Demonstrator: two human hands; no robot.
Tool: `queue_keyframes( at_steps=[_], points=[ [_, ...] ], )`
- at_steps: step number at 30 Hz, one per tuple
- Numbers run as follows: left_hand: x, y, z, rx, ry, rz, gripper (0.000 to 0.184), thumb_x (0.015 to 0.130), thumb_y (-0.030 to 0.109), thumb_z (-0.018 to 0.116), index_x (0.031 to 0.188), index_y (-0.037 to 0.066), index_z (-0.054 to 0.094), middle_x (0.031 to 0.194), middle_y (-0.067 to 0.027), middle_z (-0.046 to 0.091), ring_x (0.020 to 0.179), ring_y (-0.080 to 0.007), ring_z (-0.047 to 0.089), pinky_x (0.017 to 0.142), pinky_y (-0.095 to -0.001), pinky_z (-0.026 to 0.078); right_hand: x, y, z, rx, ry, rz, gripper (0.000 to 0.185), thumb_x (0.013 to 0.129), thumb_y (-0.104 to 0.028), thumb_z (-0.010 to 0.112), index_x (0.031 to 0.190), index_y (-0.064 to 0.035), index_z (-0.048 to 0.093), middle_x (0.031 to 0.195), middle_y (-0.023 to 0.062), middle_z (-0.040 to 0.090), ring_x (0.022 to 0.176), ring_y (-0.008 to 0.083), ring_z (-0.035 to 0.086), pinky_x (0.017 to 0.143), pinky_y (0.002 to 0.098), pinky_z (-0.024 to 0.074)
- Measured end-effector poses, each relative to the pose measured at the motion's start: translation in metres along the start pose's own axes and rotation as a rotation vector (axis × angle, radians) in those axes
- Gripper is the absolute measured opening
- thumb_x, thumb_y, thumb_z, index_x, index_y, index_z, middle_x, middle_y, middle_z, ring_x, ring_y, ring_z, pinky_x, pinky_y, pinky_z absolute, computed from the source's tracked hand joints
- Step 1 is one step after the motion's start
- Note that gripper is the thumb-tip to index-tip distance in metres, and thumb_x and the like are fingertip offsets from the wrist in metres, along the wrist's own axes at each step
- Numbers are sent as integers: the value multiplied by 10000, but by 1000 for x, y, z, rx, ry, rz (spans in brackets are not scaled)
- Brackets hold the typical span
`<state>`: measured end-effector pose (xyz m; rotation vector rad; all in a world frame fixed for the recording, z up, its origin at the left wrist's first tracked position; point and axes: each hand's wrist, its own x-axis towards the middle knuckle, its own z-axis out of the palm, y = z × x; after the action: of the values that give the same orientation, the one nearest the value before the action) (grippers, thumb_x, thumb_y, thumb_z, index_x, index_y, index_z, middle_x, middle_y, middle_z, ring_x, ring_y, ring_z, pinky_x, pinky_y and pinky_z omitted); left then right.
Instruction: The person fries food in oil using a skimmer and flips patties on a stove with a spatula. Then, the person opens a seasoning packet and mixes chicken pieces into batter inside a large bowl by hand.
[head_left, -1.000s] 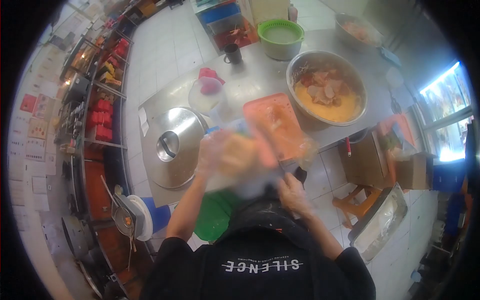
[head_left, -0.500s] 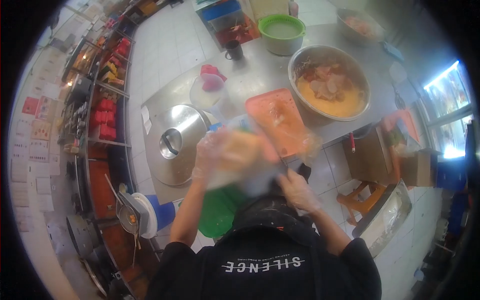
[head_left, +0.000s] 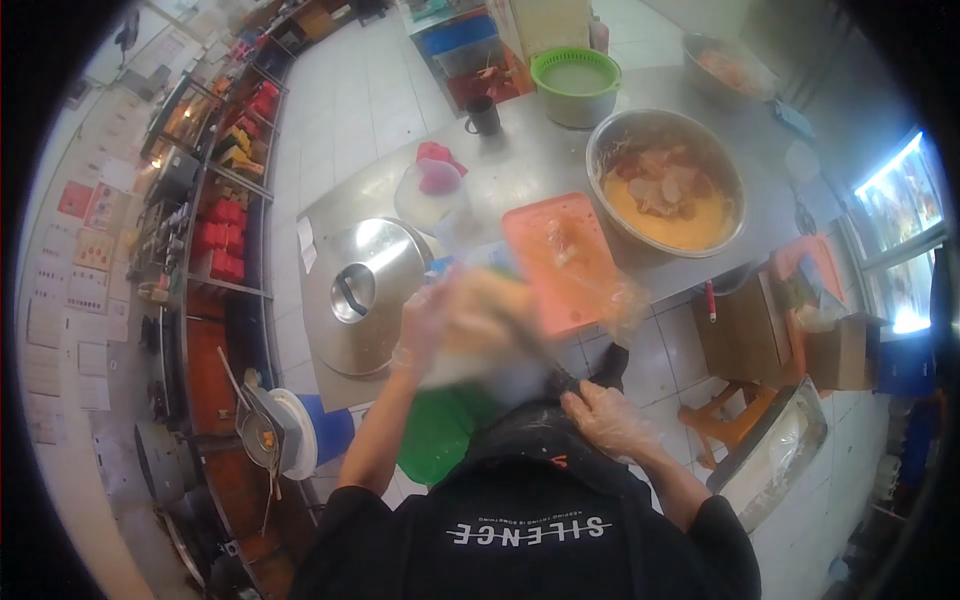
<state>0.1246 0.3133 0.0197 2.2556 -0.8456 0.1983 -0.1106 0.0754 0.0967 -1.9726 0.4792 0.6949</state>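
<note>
My left hand [head_left: 424, 322], in a clear plastic glove, is closed at the edge of a blurred pale-orange piece of food [head_left: 487, 310], perhaps raw meat. My right hand [head_left: 612, 420], also gloved, grips the dark handle of a knife [head_left: 540, 352]. The smeared blade points up and left, reaching the food. Just beyond lies a shallow orange tray [head_left: 565, 290] with wet residue and pale scraps. Behind it stands a large steel bowl [head_left: 668, 236] containing yellow-orange liquid and pieces of raw meat. What lies directly under the food is too blurred to tell.
On the steel table [head_left: 420, 160] are a large pot lid [head_left: 385, 300], a clear jug [head_left: 430, 205], a dark mug [head_left: 483, 118] and a green-rimmed strainer [head_left: 575, 85]. A green tub [head_left: 435, 440] is below my left arm. An orange stool [head_left: 735, 415] stands at right.
My right hand has moved slightly lower and right with the knife, whose blade now shows against the food. My left hand stays at the food. The whole view has shifted slightly.
</note>
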Motion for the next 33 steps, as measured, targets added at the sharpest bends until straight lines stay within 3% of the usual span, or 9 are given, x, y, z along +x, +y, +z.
queue_keyframes(
  at_steps=[9, 13, 18, 20, 24, 27, 29, 33],
  points=[
    [-13, -19, 7, 12, 153, 96, 111, 833, 105, 771, 927, 103, 712, 823, -123, 686, 749, -333, 685, 660, -413, 550, 15, 5, 16, -43, 46, -121, 450, 1035, -418, 461, 1053, 17, 575, 995, 355, 650, 1001, 542, 609, 866, 595, 447],
    [-21, -13, 14, 27, 65, 166, 103, 837, 92, 758, 932, 98, 719, 841, -116, 693, 752, -320, 690, 668, -413, 554, 28, -3, 14, -19, 54, -95, 450, 1031, -413, 468, 1069, 22, 575, 1007, 351, 650, 1006, 541, 606, 877, 600, 444],
    [-19, -11, 24, 29, 148, 182, 110, 836, 95, 756, 941, 101, 727, 848, -116, 693, 764, -317, 693, 687, -412, 555, 150, -9, 59, 171, 275, -481, 514, 1017, -393, 438, 1293, 25, 554, 1099, 350, 645, 1088, 501, 613, 929, 538, 467],
    [-15, -7, 19, -12, 123, 37, 111, 833, 101, 761, 939, 97, 727, 851, -115, 694, 783, -322, 693, 707, -412, 555, 165, -21, 55, 150, 225, -473, 533, 1013, -398, 438, 1325, 21, 544, 1109, 343, 650, 1100, 490, 618, 939, 523, 471],
    [-12, 10, 20, -25, 165, 81, 113, 833, 97, 759, 940, 88, 723, 854, -121, 691, 790, -325, 691, 712, -415, 553, 144, -36, 43, 227, 280, -470, 547, 1006, -420, 453, 1329, 11, 552, 1170, 335, 638, 1148, 470, 603, 983, 509, 457],
    [-10, 8, 19, -39, 238, -47, 118, 836, 90, 752, 945, 77, 708, 853, -130, 686, 781, -329, 686, 705, -424, 551, 152, 7, 61, 186, 271, -483, 538, 1005, -424, 459, 1334, -10, 559, 1191, 330, 635, 1156, 471, 599, 992, 507, 453],
    [-3, 18, 6, 61, 155, -31, 132, 838, 77, 742, 960, 75, 693, 861, -139, 685, 780, -341, 681, 709, -431, 549, 154, 18, 56, 127, 268, -500, 527, 1006, -424, 460, 1339, -29, 564, 1197, 326, 634, 1151, 477, 598, 990, 510, 453],
    [-27, -17, 47, -78, 176, -4, 147, 838, 66, 733, 976, 74, 681, 860, -141, 685, 793, -352, 678, 714, -433, 547, 138, -32, 38, 102, 329, -441, 531, 1012, -441, 464, 1277, 1, 589, 1134, 342, 641, 1077, 500, 619, 938, 518, 470]
  ],
)
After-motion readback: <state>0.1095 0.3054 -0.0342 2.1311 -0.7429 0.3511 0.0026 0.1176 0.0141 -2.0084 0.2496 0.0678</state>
